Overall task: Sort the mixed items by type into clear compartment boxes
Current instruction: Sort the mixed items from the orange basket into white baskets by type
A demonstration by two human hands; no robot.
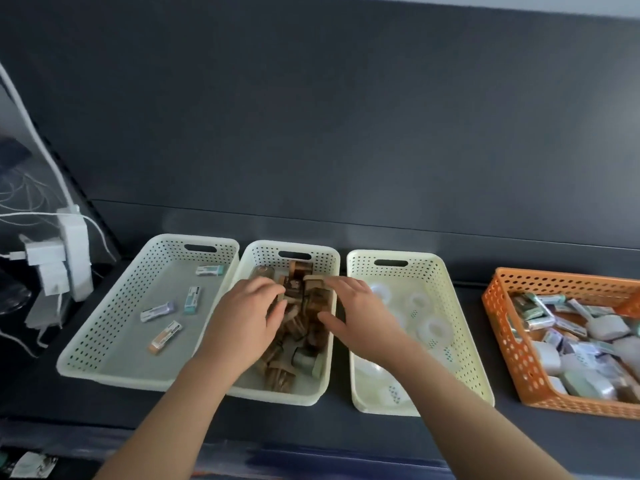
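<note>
While packing brown rolls (313, 301) tight in the middle basket (333, 263), I judge, my right hand (353, 306) presses flat; whether my curled left hand (246, 310) grips one, I cannot tell.

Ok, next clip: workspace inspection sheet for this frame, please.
Surface: dark counter.
Job's things: orange basket of mixed items; left cream basket with five small boxes; middle cream basket with brown rolls; right cream basket with clear tape rolls.
Clutter: blurred packets at lower left.
Hands: left hand and right hand both in the middle cream basket on the brown rolls; left's grip unclear, right's fingers spread.
Cables: white power strip with chargers, loose white cables at left.
Surroundings: dark wall.
</note>
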